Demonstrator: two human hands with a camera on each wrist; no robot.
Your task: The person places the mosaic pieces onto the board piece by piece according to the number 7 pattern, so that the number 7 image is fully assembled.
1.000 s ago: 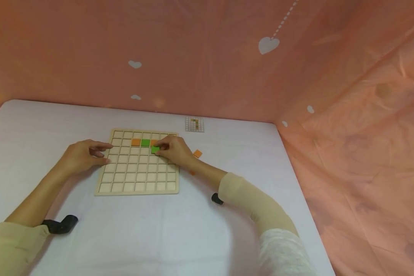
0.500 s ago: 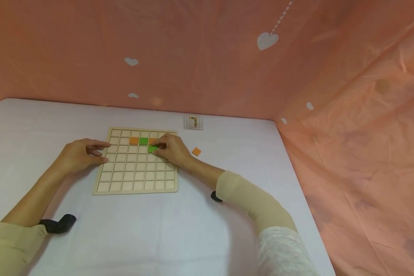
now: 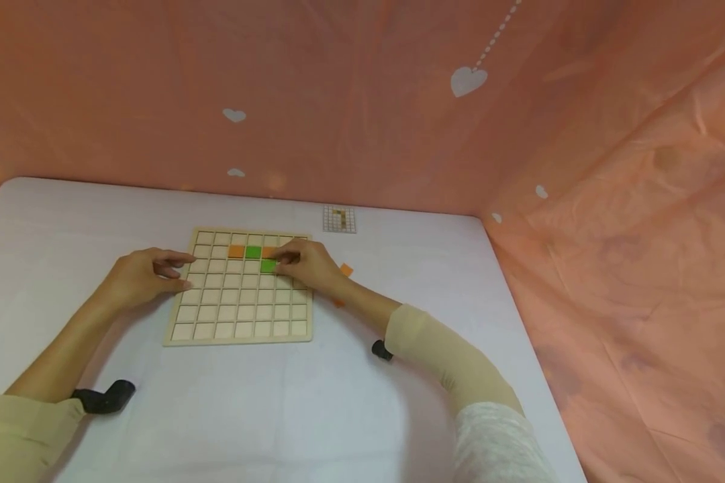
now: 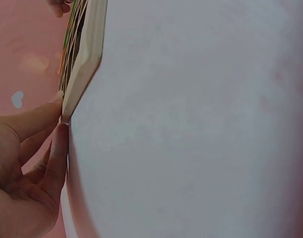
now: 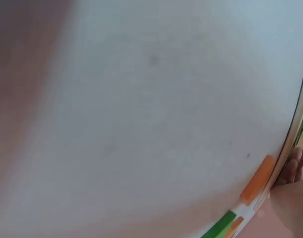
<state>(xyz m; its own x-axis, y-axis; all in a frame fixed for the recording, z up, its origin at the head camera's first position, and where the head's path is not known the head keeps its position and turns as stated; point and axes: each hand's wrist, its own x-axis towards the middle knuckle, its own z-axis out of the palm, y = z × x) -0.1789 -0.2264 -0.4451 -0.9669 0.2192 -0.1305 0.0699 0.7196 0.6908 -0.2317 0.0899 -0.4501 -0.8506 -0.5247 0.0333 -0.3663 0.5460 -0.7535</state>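
Note:
A light wooden grid board [image 3: 229, 312] lies on the table. In its second row sit an orange tile [image 3: 236, 251], a green tile [image 3: 253, 252] and another orange tile partly behind fingertips. Below that last one, a second green tile lies in a cell, with my right hand [image 3: 309, 263] curled at its right side, thumb and forefinger on its edge. My left hand [image 3: 139, 276] touches the board's left edge with extended forefinger and thumb, set apart. In the left wrist view, the left hand's fingertips [image 4: 57, 136] meet the board's edge.
A small patterned grid card [image 3: 340, 219] lies behind the board to the right. Loose orange tiles [image 3: 346, 270] lie right of the board, partly behind the right forearm. The right wrist view also shows a loose green tile [image 5: 220, 225]. An orange cloth [image 3: 362, 121] hangs behind the table.
The lower green tile, earlier tilted between my right fingers, now lies flat and square in its cell. My right fingers have shifted slightly off it to the right. The left hand stays at the board's edge.

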